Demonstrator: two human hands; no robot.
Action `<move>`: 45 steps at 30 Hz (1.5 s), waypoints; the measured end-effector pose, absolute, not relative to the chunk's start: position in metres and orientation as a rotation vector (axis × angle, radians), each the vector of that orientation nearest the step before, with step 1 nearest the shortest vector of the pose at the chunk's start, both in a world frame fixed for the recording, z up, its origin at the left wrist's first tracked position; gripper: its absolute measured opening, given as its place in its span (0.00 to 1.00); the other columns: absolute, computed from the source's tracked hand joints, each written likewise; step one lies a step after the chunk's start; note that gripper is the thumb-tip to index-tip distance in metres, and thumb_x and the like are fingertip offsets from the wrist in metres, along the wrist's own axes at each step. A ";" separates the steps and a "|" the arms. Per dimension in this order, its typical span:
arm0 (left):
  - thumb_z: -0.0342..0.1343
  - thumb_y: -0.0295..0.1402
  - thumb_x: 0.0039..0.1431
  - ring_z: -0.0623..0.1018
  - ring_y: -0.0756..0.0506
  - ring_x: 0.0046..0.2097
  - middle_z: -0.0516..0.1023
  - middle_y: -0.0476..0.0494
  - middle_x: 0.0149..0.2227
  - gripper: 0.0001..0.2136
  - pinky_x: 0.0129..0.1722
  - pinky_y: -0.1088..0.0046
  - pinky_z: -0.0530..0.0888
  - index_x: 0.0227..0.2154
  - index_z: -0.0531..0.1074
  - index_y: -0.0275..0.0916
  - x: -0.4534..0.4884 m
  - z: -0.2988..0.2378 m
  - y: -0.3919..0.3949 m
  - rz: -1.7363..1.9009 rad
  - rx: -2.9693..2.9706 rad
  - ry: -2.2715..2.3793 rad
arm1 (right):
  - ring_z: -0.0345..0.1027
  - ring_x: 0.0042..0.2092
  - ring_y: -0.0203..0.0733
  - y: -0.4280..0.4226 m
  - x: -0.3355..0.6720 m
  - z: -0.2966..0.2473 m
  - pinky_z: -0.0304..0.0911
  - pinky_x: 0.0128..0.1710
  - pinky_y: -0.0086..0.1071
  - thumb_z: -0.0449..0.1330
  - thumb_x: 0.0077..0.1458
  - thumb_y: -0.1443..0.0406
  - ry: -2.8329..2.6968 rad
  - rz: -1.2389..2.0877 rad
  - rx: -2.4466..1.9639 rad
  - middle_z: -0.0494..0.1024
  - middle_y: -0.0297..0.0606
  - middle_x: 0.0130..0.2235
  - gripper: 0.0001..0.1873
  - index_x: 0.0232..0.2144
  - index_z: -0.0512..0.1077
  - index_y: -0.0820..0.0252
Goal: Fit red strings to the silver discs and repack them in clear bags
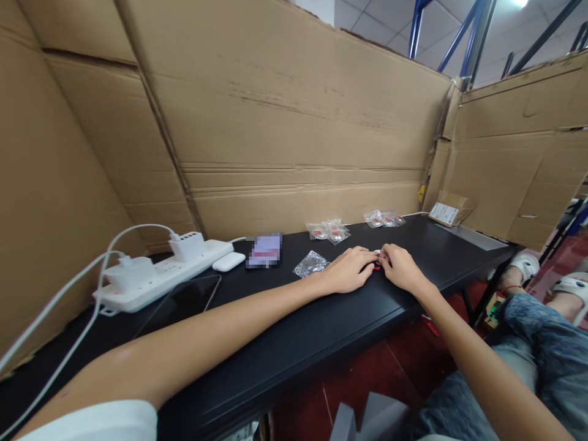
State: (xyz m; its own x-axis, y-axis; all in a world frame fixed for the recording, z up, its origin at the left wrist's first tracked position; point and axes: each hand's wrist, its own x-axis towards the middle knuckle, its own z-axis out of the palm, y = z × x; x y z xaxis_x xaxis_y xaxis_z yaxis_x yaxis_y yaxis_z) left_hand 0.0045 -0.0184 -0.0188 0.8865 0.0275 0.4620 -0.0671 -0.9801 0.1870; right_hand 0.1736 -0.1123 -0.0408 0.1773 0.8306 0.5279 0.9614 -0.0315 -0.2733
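Observation:
Both hands meet over the black table (285, 331), on a small red and silver item (377, 266) mostly hidden by fingers. My left hand (351, 269) lies palm down, its fingertips closed on the item's left side. From the right, my right hand (399, 266) pinches the same item with bent fingers. Beside my left wrist lies a crumpled clear plastic bag (310, 264). Farther back are clear packets with red and silver pieces (329, 231), and another group of such packets (384, 218) to their right.
On the left stand a white power strip (160, 283) with plugged chargers and cables, a white case (228, 262), a phone (265, 250) and a dark tablet-like device (181, 303). Cardboard walls (294, 122) rise behind. A cardboard parcel (449, 209) sits at the far right.

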 end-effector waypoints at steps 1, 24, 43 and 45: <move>0.45 0.28 0.65 0.72 0.43 0.54 0.76 0.43 0.51 0.15 0.56 0.64 0.65 0.50 0.72 0.42 0.004 -0.019 -0.019 0.707 2.850 -0.030 | 0.65 0.33 0.38 -0.112 0.173 -0.041 0.56 0.35 0.28 0.56 0.55 0.72 -1.693 -0.304 -1.886 0.73 0.37 0.32 0.04 0.31 0.69 0.60; 0.47 0.30 0.64 0.73 0.42 0.53 0.76 0.42 0.51 0.14 0.55 0.64 0.66 0.50 0.72 0.41 0.004 -0.019 -0.018 0.683 2.839 -0.013 | 0.64 0.31 0.36 -0.115 0.170 -0.038 0.54 0.32 0.27 0.58 0.57 0.67 -1.682 -0.260 -1.922 0.72 0.36 0.31 0.05 0.29 0.66 0.59; 0.43 0.37 0.67 0.69 0.41 0.53 0.72 0.44 0.55 0.17 0.54 0.61 0.64 0.53 0.71 0.42 0.004 -0.025 -0.014 0.614 2.946 0.014 | 0.72 0.32 0.44 -0.110 0.166 -0.035 0.51 0.30 0.31 0.44 0.66 0.64 -1.521 -0.398 -2.179 0.76 0.44 0.30 0.14 0.30 0.65 0.60; 0.43 0.38 0.67 0.69 0.40 0.54 0.72 0.43 0.55 0.18 0.55 0.60 0.64 0.53 0.70 0.42 0.004 -0.025 -0.013 0.619 2.946 0.033 | 0.71 0.30 0.43 -0.110 0.170 -0.037 0.51 0.30 0.30 0.44 0.67 0.62 -1.448 -0.408 -2.128 0.75 0.42 0.27 0.16 0.29 0.64 0.59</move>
State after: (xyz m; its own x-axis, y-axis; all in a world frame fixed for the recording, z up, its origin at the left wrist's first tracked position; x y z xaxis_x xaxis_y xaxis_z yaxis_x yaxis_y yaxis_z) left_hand 0.0043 -0.0135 -0.0253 0.9156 0.0483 0.3993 -0.0055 -0.9912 0.1326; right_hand 0.1705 -0.1096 -0.0367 0.3804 0.7637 0.5216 0.9237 -0.2856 -0.2554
